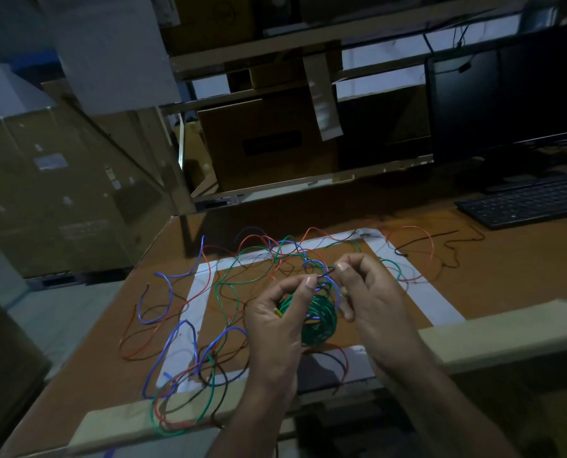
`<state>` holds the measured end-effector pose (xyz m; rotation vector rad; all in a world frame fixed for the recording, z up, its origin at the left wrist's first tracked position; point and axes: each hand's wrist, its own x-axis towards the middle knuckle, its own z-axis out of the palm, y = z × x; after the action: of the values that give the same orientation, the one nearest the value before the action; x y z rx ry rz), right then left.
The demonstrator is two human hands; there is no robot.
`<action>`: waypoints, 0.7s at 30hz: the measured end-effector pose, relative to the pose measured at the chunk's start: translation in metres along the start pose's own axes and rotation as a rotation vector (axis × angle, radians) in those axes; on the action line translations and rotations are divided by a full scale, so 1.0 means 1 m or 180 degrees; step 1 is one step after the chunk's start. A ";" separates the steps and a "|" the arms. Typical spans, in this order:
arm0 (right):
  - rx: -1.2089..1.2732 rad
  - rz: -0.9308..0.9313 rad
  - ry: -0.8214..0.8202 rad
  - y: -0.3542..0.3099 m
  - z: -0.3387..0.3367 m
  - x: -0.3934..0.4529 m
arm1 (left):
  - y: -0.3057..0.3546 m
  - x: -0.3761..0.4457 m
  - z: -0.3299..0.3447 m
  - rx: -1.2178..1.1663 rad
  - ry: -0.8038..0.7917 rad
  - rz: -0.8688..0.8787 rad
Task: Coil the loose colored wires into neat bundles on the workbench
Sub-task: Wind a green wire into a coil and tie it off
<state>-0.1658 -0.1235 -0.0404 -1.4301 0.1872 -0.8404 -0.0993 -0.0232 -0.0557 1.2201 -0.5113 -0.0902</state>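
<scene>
A coil of green wire (320,320) hangs between my two hands above the brown workbench (493,285). My left hand (277,322) grips the coil's left side, where a yellow end shows. My right hand (364,289) pinches a blue wire (325,285) that runs over the top of the coil. Loose blue, red, green and black wires (189,328) lie tangled across the bench, mostly to the left and behind my hands. A white tape rectangle (199,285) marks the bench under them.
A black keyboard (526,203) and a dark monitor (507,104) stand at the right rear. Cardboard boxes (269,143) sit on shelves behind the bench. A pale padded rail (507,332) runs along the bench's near edge. Wire loops hang over that edge at lower left.
</scene>
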 end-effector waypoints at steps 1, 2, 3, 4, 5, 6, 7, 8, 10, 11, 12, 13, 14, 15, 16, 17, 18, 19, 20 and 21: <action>0.0083 0.0021 0.0116 -0.001 -0.002 0.002 | 0.000 0.000 -0.001 0.0038 -0.0005 0.0015; 0.0140 0.0039 0.0229 -0.002 -0.004 0.004 | -0.001 0.000 -0.002 0.0061 0.0009 0.0011; 0.0207 0.0056 0.0322 -0.004 -0.006 0.006 | -0.001 0.000 -0.004 0.0054 0.0041 -0.0022; 0.0309 0.0069 0.0394 -0.007 -0.008 0.008 | -0.001 0.002 -0.005 0.0009 0.0070 -0.0079; 0.0472 0.0082 0.0452 -0.010 -0.009 0.010 | -0.001 0.003 -0.007 -0.0045 0.0083 -0.0136; 0.0716 0.0103 0.0497 -0.014 -0.011 0.011 | -0.002 0.005 -0.009 -0.0066 0.0068 -0.0167; 0.1028 0.0134 0.0517 -0.017 -0.012 0.014 | -0.003 0.006 -0.010 -0.0030 0.0037 -0.0169; 0.1362 0.0176 0.0495 -0.020 -0.013 0.016 | -0.003 0.006 -0.010 0.0038 -0.0001 -0.0153; 0.1818 0.0279 0.0417 -0.023 -0.013 0.018 | -0.002 0.006 -0.007 0.0189 -0.0038 -0.0081; 0.1810 0.0291 0.0391 -0.022 -0.013 0.018 | -0.001 0.007 -0.006 0.0253 -0.0017 -0.0044; 0.1635 0.0266 0.0384 -0.020 -0.012 0.019 | 0.001 0.009 -0.006 0.0303 0.0032 -0.0002; 0.1392 0.0233 0.0388 -0.018 -0.012 0.019 | 0.002 0.012 -0.006 0.0358 0.0091 0.0064; 0.1174 0.0213 0.0400 -0.015 -0.012 0.020 | 0.004 0.017 -0.008 0.0447 0.0148 0.0160; 0.1037 0.0232 0.0421 -0.013 -0.012 0.021 | 0.006 0.021 -0.010 0.0549 0.0203 0.0257; 0.0977 0.0274 0.0443 -0.012 -0.013 0.022 | 0.008 0.026 -0.012 0.0629 0.0256 0.0342; 0.0945 0.0319 0.0470 -0.012 -0.015 0.023 | 0.010 0.029 -0.014 0.0662 0.0296 0.0403; 0.0930 0.0358 0.0489 -0.013 -0.016 0.025 | 0.011 0.032 -0.016 0.0654 0.0311 0.0453; 0.0899 0.0384 0.0487 -0.013 -0.017 0.026 | 0.012 0.034 -0.017 0.0656 0.0331 0.0508; 0.0842 0.0391 0.0451 -0.013 -0.018 0.027 | 0.012 0.036 -0.017 0.0697 0.0360 0.0588; 0.0745 0.0390 0.0394 -0.014 -0.018 0.028 | 0.011 0.038 -0.018 0.0737 0.0397 0.0654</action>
<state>-0.1622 -0.1538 -0.0207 -1.1377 0.2593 -0.8221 -0.0604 -0.0165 -0.0372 1.3817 -0.5455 0.2241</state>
